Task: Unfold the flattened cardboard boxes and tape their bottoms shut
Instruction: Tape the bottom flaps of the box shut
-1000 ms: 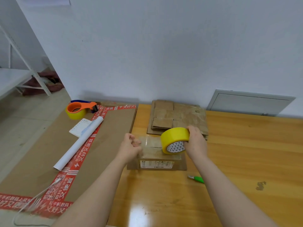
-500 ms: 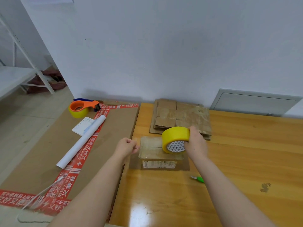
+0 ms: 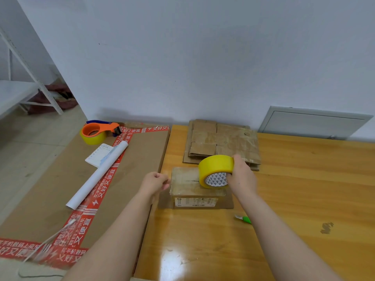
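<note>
**A:** Cardboard box (image 3: 186,187): where does it lie?

**B:** On the wooden table (image 3: 304,199), just in front of the stack of flattened boxes (image 3: 223,140). It sits between both hands, with its long axis running left to right.

**A:** And the hands?

**B:** The right hand (image 3: 241,177) grips the yellow tape roll (image 3: 215,167), which stands on the box's right half. The left hand (image 3: 155,182) is at the left end with its fingers curled together. I cannot tell whether it pinches tape.

**A:** Next?

**B:** Likely a strip drawn along that axis.

Pale wall (image 3: 203,57); glossy wooden table (image 3: 304,189); pale floor (image 3: 30,151); white shelving (image 3: 14,94).
</note>
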